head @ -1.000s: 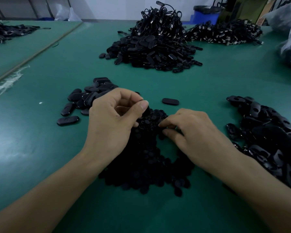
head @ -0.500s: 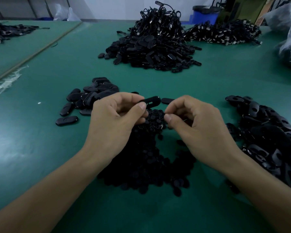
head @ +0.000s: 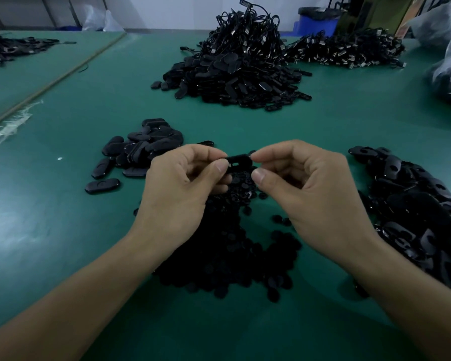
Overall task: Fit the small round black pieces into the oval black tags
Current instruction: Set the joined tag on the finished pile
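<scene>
**A:** Far left: a loose cluster of smooth-faced oval black tags (head: 143, 147) on the green tabletop (head: 50, 230). Probably the finished stack, parked where the left hand can drop them.

**B:** Left hand (head: 177, 194)?

**A:** Narrow grip. Thumb and forefinger pinch the left end of one oval black plastic tag (head: 238, 160), raised off the tabletop with its slotted face up. Looks like it's steadying the tag for the insert.

**B:** Right hand (head: 315, 194)?

**A:** Narrow grip too, fingertips pinched at the tag's right end. Can't tell if a round piece sits between them, too dark.

**B:** Stock?

**A:** The heap of small round black pieces (head: 227, 256) is directly under both hands, between the wrists. Short reach, presumably on purpose. The pile of holed oval black tags (head: 414, 204) is on the right, beside the right forearm, so the feed side.

**B:** Step?

**A:** My read: seating a round piece into the held tag. The two-end pinch keeps it from twisting. Risk is a cocked piece dropping back into the heap.
</scene>
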Available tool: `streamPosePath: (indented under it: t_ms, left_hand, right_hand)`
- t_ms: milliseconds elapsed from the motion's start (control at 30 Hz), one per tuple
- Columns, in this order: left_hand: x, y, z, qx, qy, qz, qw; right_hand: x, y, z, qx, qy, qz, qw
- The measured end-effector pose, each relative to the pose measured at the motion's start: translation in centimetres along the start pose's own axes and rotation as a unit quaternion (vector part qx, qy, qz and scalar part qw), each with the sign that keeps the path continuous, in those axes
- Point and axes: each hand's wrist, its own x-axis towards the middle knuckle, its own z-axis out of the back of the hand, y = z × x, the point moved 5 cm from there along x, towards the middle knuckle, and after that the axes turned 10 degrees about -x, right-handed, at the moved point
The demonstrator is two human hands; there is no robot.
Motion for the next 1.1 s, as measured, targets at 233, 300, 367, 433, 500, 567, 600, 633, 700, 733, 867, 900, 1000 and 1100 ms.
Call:
streamPosePath:
  t_ms: [233, 300, 367, 433, 500, 567, 600, 633, 700, 733, 867, 900, 1000, 1100]
  left_hand:
    - [-0.6, -0.9, -0.7, -0.018, 0.052, -0.042, 0.998]
    - [-0.7, -1.1, -0.8, -0.016, 0.058, -0.049, 0.997]
    - [-0.8, -1.2, -0.9, -0.006, 0.062, -0.057, 0.996]
    - [-0.9, -1.3, -1.0, 0.01, 0.068, -0.068, 0.995]
    - [-1.0, -1.3, -1.1, 0.021, 0.067, -0.075, 0.995]
    - [-1.0, -1.4, -1.1, 0.024, 0.067, -0.078, 0.994]
    - [-1.0, -1.4, -1.2, 0.025, 0.068, -0.079, 0.994]
    - [-1.0, -1.4, -1.2, 0.026, 0.07, -0.081, 0.994]
    - [-1.1, -1.4, -1.3, 0.028, 0.073, -0.083, 0.994]
    - [-1.1, -1.4, -1.3, 0.027, 0.073, -0.083, 0.993]
    - [-1.1, -1.4, -1.4, 0.028, 0.082, -0.092, 0.992]
    - [-1.2, -1.4, -1.5, 0.027, 0.085, -0.093, 0.992]
    - [-1.2, -1.3, -1.6, 0.028, 0.09, -0.095, 0.991]
    - [-1.3, -1.1, -1.8, 0.04, 0.093, -0.094, 0.99]
  right_hand:
    - [0.2, -0.4, -0.1, 0.055, 0.006, -0.031, 0.998]
    - [0.2, -0.4, 0.0, 0.066, 0.004, -0.036, 0.997]
    - [0.2, -0.3, -0.1, 0.068, 0.002, -0.037, 0.997]
    - [0.2, -0.3, -0.1, 0.068, 0.003, -0.036, 0.997]
    - [0.1, -0.1, -0.1, 0.065, 0.004, -0.034, 0.997]
    - [0.1, 0.0, 0.1, 0.055, 0.001, -0.032, 0.998]
    - [0.1, 0.0, 0.1, 0.05, 0.0, -0.031, 0.998]
    - [0.1, 0.0, 0.1, 0.045, -0.001, -0.03, 0.999]
    - [0.1, 0.1, 0.1, 0.036, 0.0, -0.027, 0.999]
    - [0.1, 0.2, 0.0, 0.031, 0.001, -0.024, 0.999]
    - [0.0, 0.1, 0.0, 0.003, -0.005, -0.02, 1.0]
    - [0.0, 0.1, 0.0, -0.005, -0.007, -0.019, 1.0]
    - [-0.1, 0.1, 0.1, -0.033, -0.002, -0.012, 0.999]
    - [-0.1, 0.1, 0.2, -0.059, 0.002, -0.012, 0.998]
